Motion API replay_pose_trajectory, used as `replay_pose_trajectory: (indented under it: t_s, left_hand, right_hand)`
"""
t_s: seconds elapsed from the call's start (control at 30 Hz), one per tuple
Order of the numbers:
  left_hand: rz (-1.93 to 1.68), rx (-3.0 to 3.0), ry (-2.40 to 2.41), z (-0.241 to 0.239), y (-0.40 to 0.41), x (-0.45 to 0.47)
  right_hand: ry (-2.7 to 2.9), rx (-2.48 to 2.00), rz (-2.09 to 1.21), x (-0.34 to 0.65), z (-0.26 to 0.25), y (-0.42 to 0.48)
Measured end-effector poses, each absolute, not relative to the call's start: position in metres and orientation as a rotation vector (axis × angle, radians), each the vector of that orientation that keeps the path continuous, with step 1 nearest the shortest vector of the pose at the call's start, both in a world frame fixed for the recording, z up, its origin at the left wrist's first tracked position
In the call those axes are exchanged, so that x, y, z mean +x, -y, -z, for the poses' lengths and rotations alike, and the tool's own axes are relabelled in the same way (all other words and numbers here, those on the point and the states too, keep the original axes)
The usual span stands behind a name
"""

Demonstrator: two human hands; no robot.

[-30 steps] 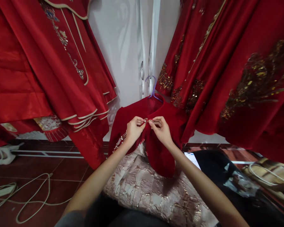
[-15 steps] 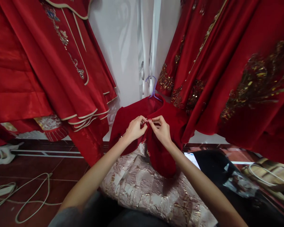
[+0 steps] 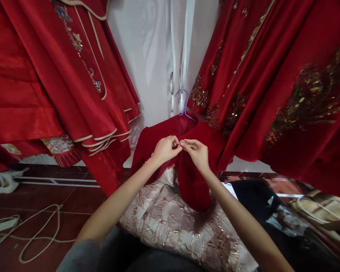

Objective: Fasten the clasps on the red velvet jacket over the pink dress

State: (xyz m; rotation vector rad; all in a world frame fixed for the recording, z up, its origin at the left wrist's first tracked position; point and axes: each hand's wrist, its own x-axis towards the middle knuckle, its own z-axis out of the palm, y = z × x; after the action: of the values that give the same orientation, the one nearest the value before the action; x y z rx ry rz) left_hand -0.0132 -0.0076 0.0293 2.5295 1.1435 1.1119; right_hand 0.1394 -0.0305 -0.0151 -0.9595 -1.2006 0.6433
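A dark red velvet jacket (image 3: 192, 177) hangs on a purple hanger (image 3: 183, 102) in front of me, over a pale pink and gold brocade skirt (image 3: 184, 226). My left hand (image 3: 166, 149) and my right hand (image 3: 197, 151) meet at the jacket's front opening. Both pinch a small beaded clasp (image 3: 182, 141) between their fingertips, the fingers curled tight. A string of beads shows just below my left wrist.
Red embroidered robes hang at the left (image 3: 59, 75) and at the right (image 3: 272, 87), with a white wall (image 3: 147, 56) between them. White cables (image 3: 31, 230) lie on the red tiled floor. A phone (image 3: 229, 189), a black bag (image 3: 272, 211) and a woven basket (image 3: 325, 211) sit at the right.
My hands have drawn closer together at the jacket's front. The beaded clasp that showed between them is now mostly covered by my fingertips. The view has shifted slightly.
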Motion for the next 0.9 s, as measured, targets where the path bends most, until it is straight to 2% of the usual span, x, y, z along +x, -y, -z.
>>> replay_pose_trajectory:
  t_s: [0.3,0.6,0.9]
  left_hand:
    - [-1.01,2.626,-1.148,-0.033,0.007,-0.011]
    - [-0.848,2.829,-1.076,-0.041,0.002,-0.014]
    - [-1.201,1.958,-1.079,0.005,0.016,-0.009]
  right_hand:
    - [1.2,-0.973,-0.727,0.145,0.021,0.025]
    - [1.368,-1.021,-0.646,0.149,0.018,0.02]
    - [1.347,-1.129,-0.586,0.131,0.052,0.054]
